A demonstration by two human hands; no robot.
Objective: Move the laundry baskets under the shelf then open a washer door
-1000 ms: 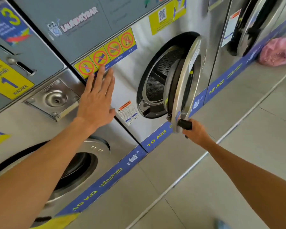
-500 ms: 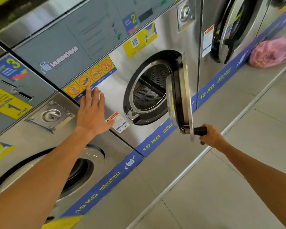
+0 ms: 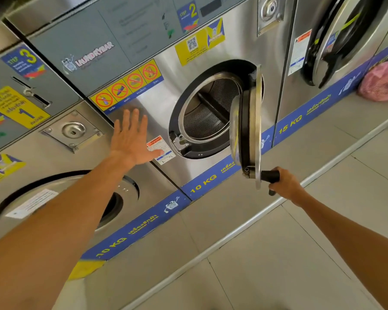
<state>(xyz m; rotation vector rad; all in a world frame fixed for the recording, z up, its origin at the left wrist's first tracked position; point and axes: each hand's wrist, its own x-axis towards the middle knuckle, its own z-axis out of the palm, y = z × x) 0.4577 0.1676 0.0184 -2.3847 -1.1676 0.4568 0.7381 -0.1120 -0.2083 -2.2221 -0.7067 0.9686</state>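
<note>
The middle steel washer has its round door swung out, edge-on to me, with the perforated drum exposed. My right hand grips the black door handle at the door's lower edge. My left hand lies flat, fingers spread, on the washer's front panel left of the opening. No laundry basket is in view.
A closed washer stands at the left and a 15 kg washer with its door ajar at the right. A pink mesh bag lies on the raised plinth. Grey tiled floor spreads in front.
My right hand has pulled the door further out, from partly ajar to wide, showing more of the drum. My left hand stays flat on the panel.
</note>
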